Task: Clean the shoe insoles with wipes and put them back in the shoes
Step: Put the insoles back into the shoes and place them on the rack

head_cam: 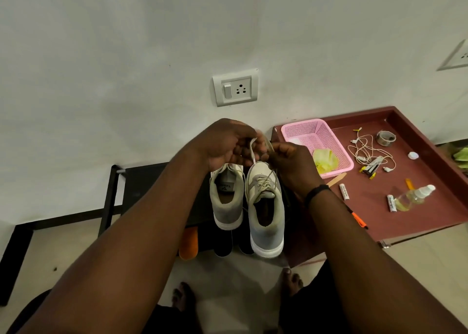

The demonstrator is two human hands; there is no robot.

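Against white wall, dark bench (141,189) bearing two shoes (266,207); maroon tray (410,207) just right; left hand (222,143), right hand (291,164) pinching lace (252,151); bare floor below.

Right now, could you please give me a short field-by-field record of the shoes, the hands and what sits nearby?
left shoe: upright, heel toward camera, opening visible
right shoe: beside it, laces loosened
left hand: above the shoes, grip on a white lace
right hand: grip on laces of the right shoe
insoles: orange one and dark ones lying in front of the shoes
pink basket: on the maroon tray, yellow-green material inside
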